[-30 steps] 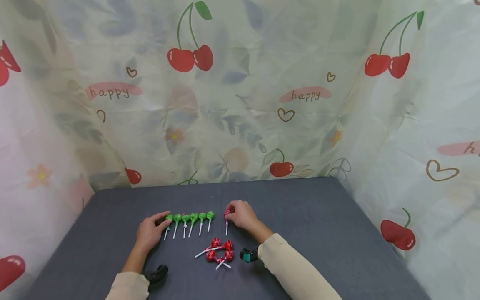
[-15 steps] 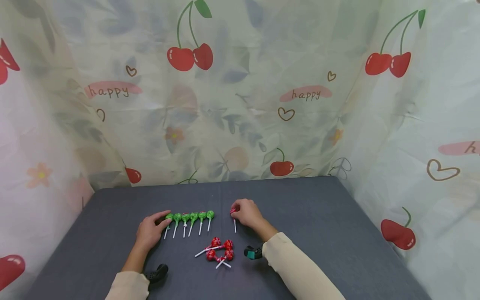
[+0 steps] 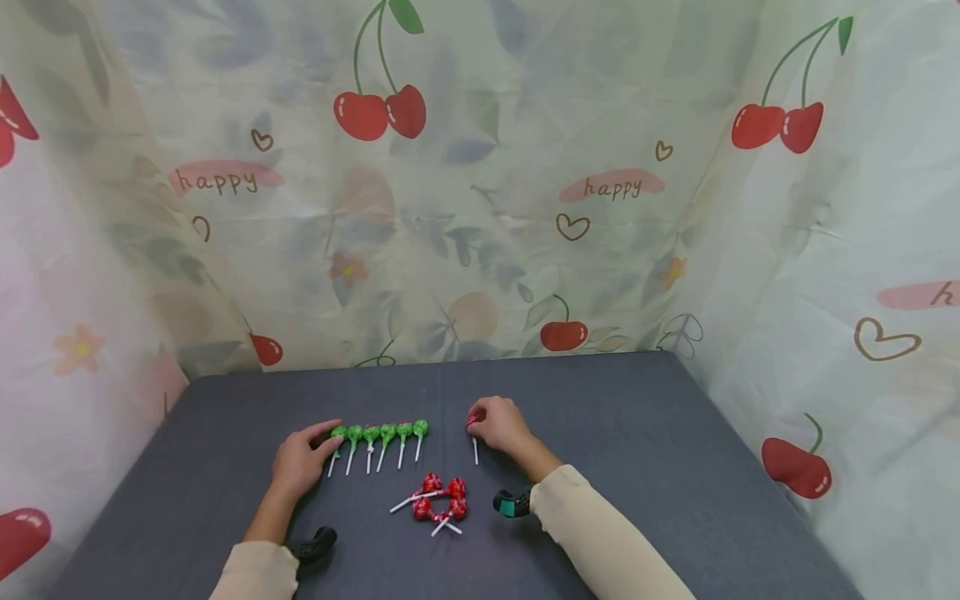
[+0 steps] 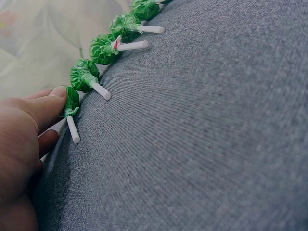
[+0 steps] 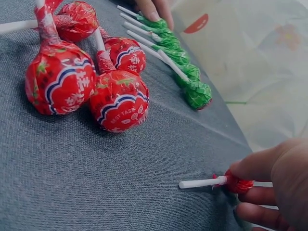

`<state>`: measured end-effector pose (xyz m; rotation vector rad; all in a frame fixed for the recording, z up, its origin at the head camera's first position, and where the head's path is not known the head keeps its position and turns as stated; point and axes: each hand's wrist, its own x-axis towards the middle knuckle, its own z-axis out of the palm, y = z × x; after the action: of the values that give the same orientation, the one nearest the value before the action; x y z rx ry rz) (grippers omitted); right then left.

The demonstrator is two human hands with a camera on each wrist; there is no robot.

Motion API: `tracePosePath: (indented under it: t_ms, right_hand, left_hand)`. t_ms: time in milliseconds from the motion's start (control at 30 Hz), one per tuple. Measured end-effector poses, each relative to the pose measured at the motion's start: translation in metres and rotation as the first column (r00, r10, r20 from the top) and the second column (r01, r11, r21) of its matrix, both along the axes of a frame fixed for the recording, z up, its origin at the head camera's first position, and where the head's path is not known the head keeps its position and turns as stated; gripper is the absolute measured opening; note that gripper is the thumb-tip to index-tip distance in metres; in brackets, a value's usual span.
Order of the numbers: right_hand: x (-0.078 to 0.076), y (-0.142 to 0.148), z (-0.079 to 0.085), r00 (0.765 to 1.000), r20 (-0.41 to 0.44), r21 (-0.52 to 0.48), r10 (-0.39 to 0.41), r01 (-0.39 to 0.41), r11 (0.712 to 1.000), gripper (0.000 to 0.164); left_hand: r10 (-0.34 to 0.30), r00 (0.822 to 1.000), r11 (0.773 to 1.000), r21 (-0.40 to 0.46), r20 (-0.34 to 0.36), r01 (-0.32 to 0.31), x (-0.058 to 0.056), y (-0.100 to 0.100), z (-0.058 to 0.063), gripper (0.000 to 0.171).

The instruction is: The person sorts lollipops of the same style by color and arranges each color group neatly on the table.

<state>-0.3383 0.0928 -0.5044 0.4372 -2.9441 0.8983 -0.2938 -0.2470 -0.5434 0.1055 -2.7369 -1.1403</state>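
A row of several green-wrapped lollipops (image 3: 387, 434) lies on the dark grey cloth, sticks toward the person. At the row's left end my left hand (image 3: 300, 461) pinches the last green lollipop (image 4: 72, 100) by its head, between thumb and fingers. To the right of the row, apart from it, my right hand (image 3: 502, 425) holds a red lollipop (image 5: 238, 184) by its wrapped head. That lollipop's white stick points toward the person. Several other red lollipops (image 5: 122, 101) lie clustered in front of the row, their heads close together and some sticks crossing.
The dark grey cloth (image 3: 600, 417) covers the table. Behind and on both sides hangs a pale curtain (image 3: 480, 167) printed with cherries. Black wrist devices (image 3: 315, 546) sit below the forearms, near the cloth.
My right hand has moved to the right with the red lollipop, away from the green row. My left hand and the other lollipops have stayed put.
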Motion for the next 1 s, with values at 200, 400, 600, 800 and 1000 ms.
tracePosePath:
  t_ms: [200,400,600,800,1000]
  right_hand:
    - [0.0009,-0.0008,-0.0005,1.000,0.005,-0.012,-0.014,0.014,1.000,0.012]
    - [0.0016,-0.0028,0.0005,0.999,0.028,-0.033,-0.024,0.025,0.999,0.015]
    - [0.0015,-0.0034,-0.0009,0.997,0.067,-0.043,-0.028,0.031,0.999,0.018]
    - [-0.0006,-0.0022,-0.0023,0.996,0.089,-0.048,-0.007,0.012,0.999,0.023]
    - [-0.0016,0.0014,-0.0050,0.995,0.103,-0.098,0.004,0.007,0.995,0.020]
  left_hand:
    - [-0.002,1.000,1.000,0.000,-0.001,0.002,0.0005,-0.0001,0.0005,0.039]
    - [-0.005,1.000,1.000,-0.008,-0.011,0.005,0.0013,-0.0001,0.0025,0.039]
    - [-0.009,1.000,1.000,-0.007,0.002,0.009,0.0018,0.0002,0.0026,0.040]
    - [-0.003,1.000,1.000,-0.001,0.004,0.003,0.0015,0.0009,0.0034,0.039]
    - [0.000,1.000,1.000,-0.008,0.008,0.000,0.0016,0.0012,0.0032,0.040]
